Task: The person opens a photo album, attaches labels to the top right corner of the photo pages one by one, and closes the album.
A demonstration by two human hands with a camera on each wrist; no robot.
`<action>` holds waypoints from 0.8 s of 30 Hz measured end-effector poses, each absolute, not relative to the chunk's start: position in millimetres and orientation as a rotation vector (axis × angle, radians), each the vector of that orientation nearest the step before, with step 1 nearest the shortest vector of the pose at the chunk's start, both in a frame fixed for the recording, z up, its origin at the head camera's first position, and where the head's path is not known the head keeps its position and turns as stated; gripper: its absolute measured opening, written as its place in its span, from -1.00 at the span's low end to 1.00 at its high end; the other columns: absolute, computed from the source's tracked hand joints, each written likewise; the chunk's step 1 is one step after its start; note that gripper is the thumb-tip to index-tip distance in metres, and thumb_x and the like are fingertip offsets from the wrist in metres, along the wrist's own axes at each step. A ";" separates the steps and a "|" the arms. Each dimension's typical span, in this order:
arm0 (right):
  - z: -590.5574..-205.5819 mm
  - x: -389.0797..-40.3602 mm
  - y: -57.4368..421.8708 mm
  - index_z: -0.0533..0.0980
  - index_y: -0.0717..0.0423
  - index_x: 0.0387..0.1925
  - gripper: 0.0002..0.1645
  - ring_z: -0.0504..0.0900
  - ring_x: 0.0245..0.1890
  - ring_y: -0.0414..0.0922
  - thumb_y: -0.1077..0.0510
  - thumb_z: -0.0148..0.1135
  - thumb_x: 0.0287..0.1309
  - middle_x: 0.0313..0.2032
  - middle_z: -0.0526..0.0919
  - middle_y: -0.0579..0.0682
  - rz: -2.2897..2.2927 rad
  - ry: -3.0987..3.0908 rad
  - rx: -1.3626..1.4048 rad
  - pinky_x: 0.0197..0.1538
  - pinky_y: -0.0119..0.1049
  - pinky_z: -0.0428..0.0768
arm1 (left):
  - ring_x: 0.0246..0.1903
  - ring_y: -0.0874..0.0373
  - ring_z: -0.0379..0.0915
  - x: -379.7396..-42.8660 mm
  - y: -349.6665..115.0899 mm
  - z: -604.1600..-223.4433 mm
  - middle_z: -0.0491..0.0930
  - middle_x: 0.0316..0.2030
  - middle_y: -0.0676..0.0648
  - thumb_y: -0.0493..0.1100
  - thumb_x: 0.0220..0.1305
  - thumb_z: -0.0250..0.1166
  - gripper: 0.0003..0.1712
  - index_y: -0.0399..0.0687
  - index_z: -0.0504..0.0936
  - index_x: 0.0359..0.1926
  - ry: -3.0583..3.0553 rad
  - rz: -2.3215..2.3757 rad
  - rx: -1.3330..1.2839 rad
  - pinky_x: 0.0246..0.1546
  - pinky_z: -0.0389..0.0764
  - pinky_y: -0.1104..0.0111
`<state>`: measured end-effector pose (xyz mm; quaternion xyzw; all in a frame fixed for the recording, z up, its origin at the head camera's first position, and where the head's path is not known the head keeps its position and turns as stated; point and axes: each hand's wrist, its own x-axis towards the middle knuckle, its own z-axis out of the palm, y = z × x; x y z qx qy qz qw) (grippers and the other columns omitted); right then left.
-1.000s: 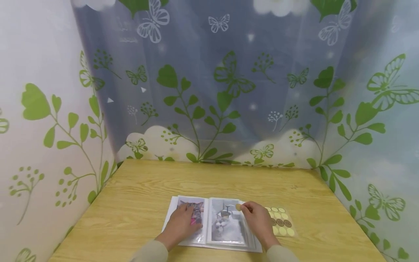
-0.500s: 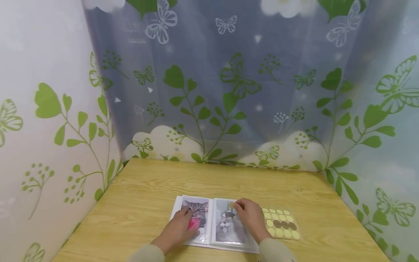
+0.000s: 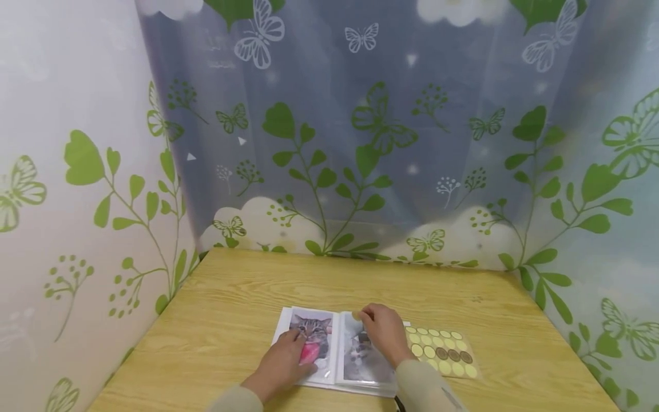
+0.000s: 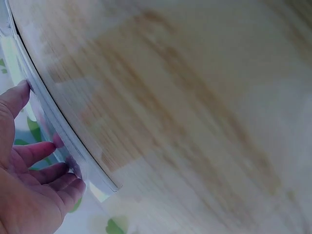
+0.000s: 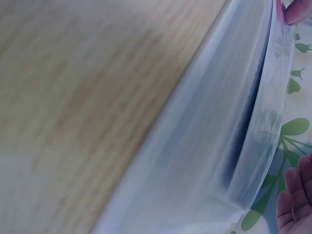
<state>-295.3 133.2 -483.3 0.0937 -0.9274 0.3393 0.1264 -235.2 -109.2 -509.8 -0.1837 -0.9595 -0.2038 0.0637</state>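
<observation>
A small photo album lies spread on the table. Its left page shows a cat photo, and its right page holds a greyish photo. My left hand rests on the left page with relaxed fingers; in the left wrist view, thumb and fingers touch the album near its edge. Over the top of the right page, my right hand pinches a round gold sticker between thumb and index finger. That hand covers part of the grey photo. The right wrist view shows the album's page edges, not the sticker.
Right of the album lies a sheet of round stickers, mostly pale yellow with several brown ones. The wooden table meets a patterned curtain at the back and sides.
My right hand has moved left with the gold sticker, from the right page's outer edge to near its top inner corner. My left hand stays on the cat page. The camera view has shifted slightly.
</observation>
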 end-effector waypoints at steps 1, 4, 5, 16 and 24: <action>-482.9 -297.2 131.4 0.67 0.05 -0.36 -0.85 0.48 -0.50 -0.23 0.10 0.27 0.29 -0.48 0.63 -0.17 0.968 -2.707 0.280 -0.35 -0.25 0.51 | 0.21 -0.33 0.34 -234.8 -109.2 -509.3 0.40 0.20 -0.44 0.08 0.08 0.47 -0.15 -0.52 0.47 0.18 -2.901 -0.619 -0.553 0.22 0.39 -0.09; -482.1 -302.9 124.6 0.68 0.06 -0.35 -0.83 0.48 -0.51 -0.23 0.08 0.27 0.29 -0.48 0.63 -0.17 0.917 -2.726 0.317 -0.37 -0.25 0.52 | 0.23 -0.34 0.31 -234.0 -109.3 -508.4 0.37 0.22 -0.46 0.07 0.08 0.48 -0.14 -0.53 0.46 0.18 -2.907 -0.644 -0.544 0.24 0.36 -0.09; -482.1 -304.5 122.0 0.68 0.05 -0.35 -0.83 0.48 -0.52 -0.23 0.07 0.28 0.29 -0.48 0.63 -0.17 0.905 -2.734 0.328 -0.38 -0.24 0.51 | 0.24 -0.35 0.30 -234.1 -109.4 -508.6 0.36 0.23 -0.46 0.06 0.08 0.48 -0.14 -0.53 0.46 0.18 -2.908 -0.652 -0.543 0.24 0.36 -0.10; -489.0 -318.4 100.5 0.69 0.04 -0.30 -0.80 0.46 -0.56 -0.24 0.03 0.25 0.31 -0.47 0.64 -0.15 0.840 -2.785 0.422 -0.45 -0.26 0.48 | 0.23 -0.37 0.29 -235.1 -110.0 -512.5 0.36 0.22 -0.48 0.05 0.06 0.49 -0.16 -0.52 0.47 0.17 -2.904 -0.695 -0.542 0.21 0.38 -0.13; -492.7 -327.4 93.8 0.67 0.05 -0.29 -0.81 0.43 -0.60 -0.24 0.08 0.20 0.36 -0.51 0.59 -0.15 0.784 -2.803 0.422 -0.48 -0.27 0.45 | 0.25 -0.36 0.27 -234.1 -109.6 -508.4 0.36 0.23 -0.47 0.06 0.07 0.48 -0.16 -0.52 0.47 0.18 -2.936 -0.715 -0.529 0.25 0.35 -0.11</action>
